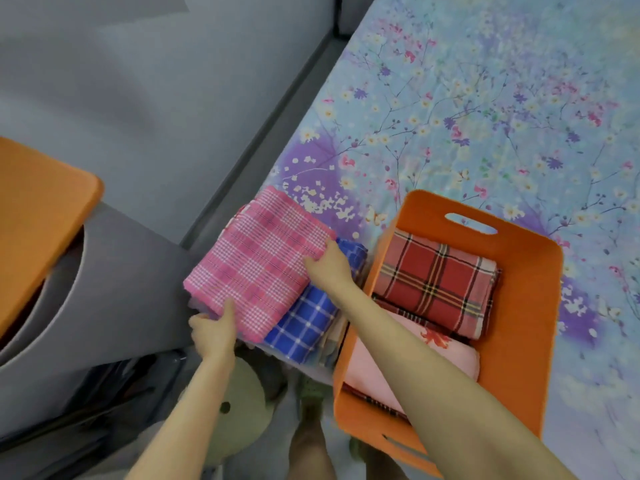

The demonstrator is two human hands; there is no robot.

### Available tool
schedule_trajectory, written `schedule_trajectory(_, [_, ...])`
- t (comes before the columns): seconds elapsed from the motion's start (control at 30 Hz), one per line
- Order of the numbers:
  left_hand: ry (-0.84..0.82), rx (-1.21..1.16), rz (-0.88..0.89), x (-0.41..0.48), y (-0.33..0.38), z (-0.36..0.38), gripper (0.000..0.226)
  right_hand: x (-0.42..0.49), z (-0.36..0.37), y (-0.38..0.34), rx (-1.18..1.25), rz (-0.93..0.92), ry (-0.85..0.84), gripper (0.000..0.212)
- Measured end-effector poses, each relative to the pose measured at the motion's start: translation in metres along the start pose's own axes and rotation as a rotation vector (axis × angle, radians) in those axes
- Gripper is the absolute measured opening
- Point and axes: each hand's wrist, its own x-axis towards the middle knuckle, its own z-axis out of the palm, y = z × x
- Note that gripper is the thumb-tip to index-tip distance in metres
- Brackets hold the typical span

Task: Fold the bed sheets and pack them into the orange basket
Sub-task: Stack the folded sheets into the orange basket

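A folded pink checked sheet (258, 261) lies at the bed's near left corner, on top of a folded blue checked sheet (311, 320). My left hand (214, 329) grips its near edge, thumb on top. My right hand (329, 265) pinches its right edge. The orange basket (519, 341) stands on the bed just right of them. Inside it lie a folded red plaid sheet (436, 285) and, nearer me, a folded pale pink sheet (415, 355). My right forearm crosses over the basket's near left corner.
The bed carries a light blue floral cover (485, 116). Grey floor and a grey ledge (138, 116) lie to the left. An orange-topped grey unit (38, 216) stands at the far left. A round pale stool (239, 403) and my legs are below.
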Motion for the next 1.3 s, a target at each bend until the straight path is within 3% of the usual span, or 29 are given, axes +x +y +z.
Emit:
schedule_trajectory(0.07, [-0.209, -0.269, -0.235, 0.012, -0.01, -0.003, 0.064, 0.029, 0.014, 0.01, 0.189, 0.17, 0.043, 0.044])
schedule_trajectory(0.13, [-0.317, -0.406, -0.336, 0.02, -0.016, -0.007, 0.07, 0.054, 0.02, 0.014, 0.389, 0.254, 0.07, 0.05])
schedule_trajectory(0.2, [-0.331, -0.415, -0.309, 0.024, -0.017, -0.008, 0.067, 0.072, 0.017, 0.013, 0.574, 0.31, 0.074, 0.065])
schedule_trajectory(0.27, [-0.294, -0.421, -0.266, 0.031, -0.016, -0.011, 0.06, 0.085, 0.017, 0.006, 0.611, 0.31, 0.071, 0.07])
schedule_trajectory(0.43, [-0.283, -0.52, -0.199, 0.053, 0.01, -0.024, 0.054, 0.09, 0.017, -0.001, 0.579, 0.267, 0.054, 0.041])
schedule_trajectory(0.67, [-0.31, -0.623, -0.162, 0.047, 0.023, -0.027, 0.049, 0.082, 0.016, -0.015, 0.687, 0.252, -0.012, 0.04])
schedule_trajectory(0.8, [-0.325, -0.557, 0.009, 0.023, 0.05, -0.038, 0.056, 0.039, -0.002, -0.042, 0.68, 0.114, -0.021, 0.029])
schedule_trajectory(0.93, [-0.318, -0.482, 0.233, -0.014, 0.098, -0.052, 0.052, -0.026, -0.057, -0.066, 0.716, -0.025, 0.037, 0.042])
schedule_trajectory(1.03, [-0.404, -0.429, 0.413, -0.057, 0.135, -0.041, 0.039, -0.082, -0.109, -0.056, 0.74, -0.128, 0.163, 0.041])
schedule_trajectory(1.13, [-0.505, -0.286, 0.592, -0.102, 0.151, 0.0, 0.026, -0.123, -0.153, -0.017, 0.793, -0.137, 0.357, 0.035])
schedule_trajectory(1.3, [-0.506, 0.124, 0.896, -0.151, 0.125, 0.102, 0.03, -0.134, -0.196, 0.072, 0.85, 0.025, 0.62, 0.034])
